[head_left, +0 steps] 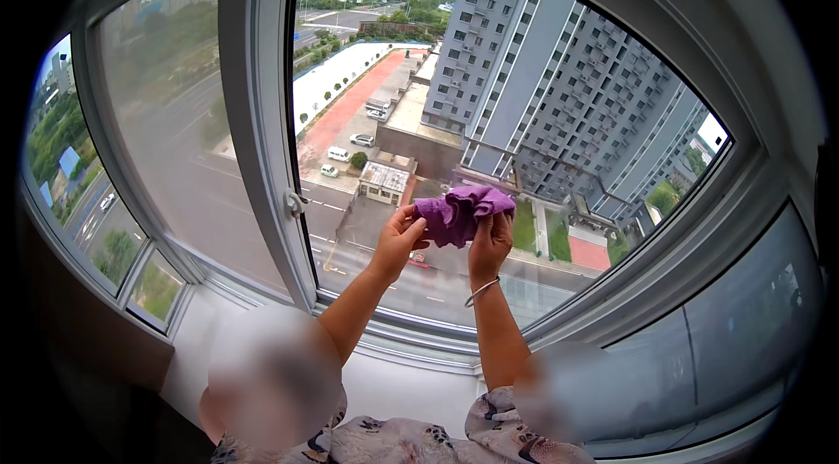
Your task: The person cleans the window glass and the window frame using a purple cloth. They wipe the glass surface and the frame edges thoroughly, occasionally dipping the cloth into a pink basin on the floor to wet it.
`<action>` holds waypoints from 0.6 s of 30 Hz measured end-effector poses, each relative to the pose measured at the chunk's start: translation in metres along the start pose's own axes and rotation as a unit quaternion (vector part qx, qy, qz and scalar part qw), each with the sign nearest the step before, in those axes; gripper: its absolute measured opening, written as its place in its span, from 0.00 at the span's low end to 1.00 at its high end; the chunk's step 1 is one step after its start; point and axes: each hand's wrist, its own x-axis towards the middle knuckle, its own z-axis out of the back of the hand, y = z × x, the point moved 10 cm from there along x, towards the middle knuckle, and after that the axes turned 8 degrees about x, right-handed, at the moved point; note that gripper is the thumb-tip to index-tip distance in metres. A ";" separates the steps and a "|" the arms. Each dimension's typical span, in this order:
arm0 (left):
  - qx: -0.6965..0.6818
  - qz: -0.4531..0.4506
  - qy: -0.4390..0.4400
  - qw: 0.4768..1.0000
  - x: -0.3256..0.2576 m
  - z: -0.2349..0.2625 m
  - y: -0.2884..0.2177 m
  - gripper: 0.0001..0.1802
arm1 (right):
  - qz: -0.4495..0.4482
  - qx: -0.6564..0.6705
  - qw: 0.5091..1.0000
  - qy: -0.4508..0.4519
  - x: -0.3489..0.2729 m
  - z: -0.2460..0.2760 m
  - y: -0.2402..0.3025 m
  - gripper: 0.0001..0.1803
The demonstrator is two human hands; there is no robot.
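Note:
A crumpled purple cloth (pixel 463 212) hangs bunched between my two hands, in front of a large window pane. My left hand (pixel 401 235) pinches its left edge between thumb and fingers. My right hand (pixel 491 245) grips the cloth from below on the right, and folds of it cover part of the fingers. Both arms are stretched forward and raised. A thin bangle circles my right wrist. Whether the cloth touches the glass I cannot tell.
A white window frame post (pixel 266 132) with a handle (pixel 295 203) stands left of my hands. Farther left are more panes (pixel 166 123). A white sill (pixel 419 384) runs below my arms. Buildings and a road lie outside, far below.

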 end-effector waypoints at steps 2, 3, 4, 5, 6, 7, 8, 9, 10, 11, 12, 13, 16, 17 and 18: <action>-0.051 0.021 0.054 0.997 -0.010 -0.014 -0.017 0.23 | 0.143 -0.177 0.974 0.017 0.026 0.000 0.050 0.07; -0.037 -0.001 0.076 0.996 -0.009 -0.025 -0.027 0.24 | 0.177 -0.216 0.960 0.028 0.033 0.001 0.056 0.08; -0.023 -0.021 0.098 0.995 -0.006 -0.037 -0.037 0.26 | 0.192 -0.246 0.950 0.034 0.037 0.002 0.057 0.09; -0.010 -0.038 0.120 0.992 -0.006 -0.049 -0.044 0.27 | 0.203 -0.276 0.938 0.040 0.038 0.002 0.057 0.10; 0.017 -0.064 0.086 0.994 -0.003 -0.057 -0.052 0.21 | 0.186 -0.271 0.943 0.054 0.038 0.002 0.055 0.12; 0.101 -0.101 0.069 0.987 -0.005 -0.060 -0.055 0.19 | 0.170 -0.246 0.950 0.088 0.037 -0.004 0.054 0.15; 0.185 -0.137 0.052 0.972 -0.008 -0.064 -0.056 0.17 | 0.140 -0.207 0.961 0.118 0.036 -0.009 0.052 0.17; 0.266 -0.172 0.035 0.948 -0.012 -0.070 -0.057 0.15 | 0.110 -0.168 0.969 0.147 0.036 -0.012 0.051 0.18; 0.293 -0.209 0.045 0.932 -0.021 -0.086 -0.059 0.10 | 0.074 -0.158 0.965 0.197 0.035 -0.014 0.046 0.18; 0.310 -0.212 0.089 0.923 -0.024 -0.106 -0.052 0.11 | 0.026 -0.140 0.958 0.249 0.038 -0.016 0.049 0.19; 0.278 -0.179 0.092 0.939 -0.018 -0.115 -0.041 0.12 | -0.032 -0.068 0.965 0.251 0.041 -0.008 0.031 0.20; 0.248 -0.144 0.095 0.953 -0.011 -0.120 -0.030 0.13 | -0.089 0.008 0.964 0.249 0.042 -0.001 0.015 0.21; 0.217 -0.222 0.043 0.950 0.025 -0.087 -0.028 0.23 | -0.022 -0.072 0.966 0.248 0.043 -0.001 0.035 0.23; 0.168 -0.212 -0.023 0.963 0.022 -0.080 -0.035 0.26 | 0.046 -0.139 0.961 0.235 0.041 0.002 0.044 0.23; 0.257 -0.238 -0.028 0.936 0.017 -0.087 -0.039 0.28 | 0.099 -0.213 0.951 0.201 0.029 0.005 0.051 0.22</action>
